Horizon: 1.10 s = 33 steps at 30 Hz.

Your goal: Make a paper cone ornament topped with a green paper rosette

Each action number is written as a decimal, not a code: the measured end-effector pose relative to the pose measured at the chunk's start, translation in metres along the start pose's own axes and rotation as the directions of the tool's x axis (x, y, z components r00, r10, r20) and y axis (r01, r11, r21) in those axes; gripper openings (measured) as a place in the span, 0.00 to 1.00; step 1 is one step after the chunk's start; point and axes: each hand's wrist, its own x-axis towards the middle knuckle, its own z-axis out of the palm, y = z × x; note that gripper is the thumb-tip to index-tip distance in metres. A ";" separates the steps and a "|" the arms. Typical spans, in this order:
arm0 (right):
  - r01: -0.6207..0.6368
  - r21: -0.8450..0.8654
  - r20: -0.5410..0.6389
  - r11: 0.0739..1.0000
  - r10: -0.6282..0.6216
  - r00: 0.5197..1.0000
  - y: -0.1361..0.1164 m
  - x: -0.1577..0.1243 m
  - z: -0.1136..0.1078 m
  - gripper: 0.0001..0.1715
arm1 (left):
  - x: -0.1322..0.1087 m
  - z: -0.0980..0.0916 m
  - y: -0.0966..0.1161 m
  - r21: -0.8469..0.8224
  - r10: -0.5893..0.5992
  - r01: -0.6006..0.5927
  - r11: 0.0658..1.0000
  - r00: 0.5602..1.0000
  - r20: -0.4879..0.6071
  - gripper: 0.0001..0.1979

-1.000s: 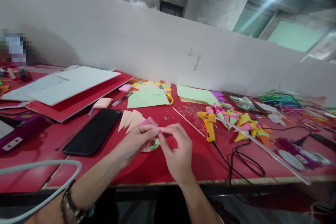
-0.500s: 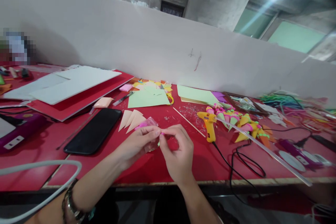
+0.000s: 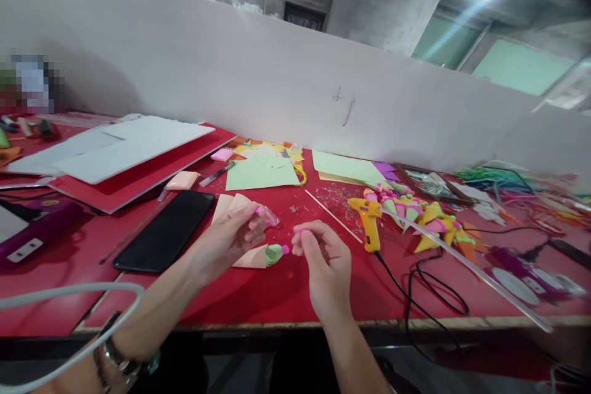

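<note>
My left hand (image 3: 226,237) is curled, with a small lump of pink modelling clay (image 3: 259,210) at its thumb and fingertips. Between thumb and fingers, my right hand (image 3: 325,261) pinches a smaller bit of the same clay (image 3: 302,231). On the red table between and below both hands lies a peach paper cone (image 3: 252,258) with a green part (image 3: 273,254) and a pink ball (image 3: 285,250) at its end. A clear plastic bag (image 3: 272,219) shows behind my left fingers. Peach paper pieces (image 3: 225,204) are partly hidden by that hand.
A black phone (image 3: 166,231) lies left of my hands. To the right stand a yellow glue gun (image 3: 369,225) with its cord and a clear glue stick (image 3: 466,268). Several finished cones (image 3: 431,218) are piled behind it. A thin wooden stick (image 3: 333,215) lies ahead.
My hands, together before, have drawn apart, the left moving left and the right slightly right. Pink clay now shows in each, and the cone beneath has come into view.
</note>
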 end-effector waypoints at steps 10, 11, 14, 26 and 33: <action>-0.112 0.012 -0.067 0.994 0.113 0.991 0.004 0.005 -0.001 0.07 | 0.005 -0.007 0.003 0.017 0.142 -0.144 0.990 0.988 0.067 0.17; -0.114 0.014 -0.072 0.993 0.115 0.991 0.005 0.005 -0.001 0.08 | 0.005 -0.007 0.004 0.042 0.157 -0.161 0.986 0.984 0.089 0.18; -0.112 0.049 -0.071 0.992 0.115 0.991 0.006 0.006 -0.002 0.10 | 0.005 -0.008 0.003 0.157 0.169 -0.186 0.970 0.978 0.119 0.21; -0.171 0.077 -0.025 0.982 0.173 0.985 0.007 0.008 -0.003 0.09 | 0.005 -0.015 0.006 0.321 0.140 -0.104 0.941 0.986 -0.088 0.12; -0.169 0.117 -0.072 0.979 0.178 0.981 0.013 0.010 -0.003 0.13 | 0.003 -0.014 0.008 0.274 0.204 -0.188 0.943 0.979 -0.030 0.20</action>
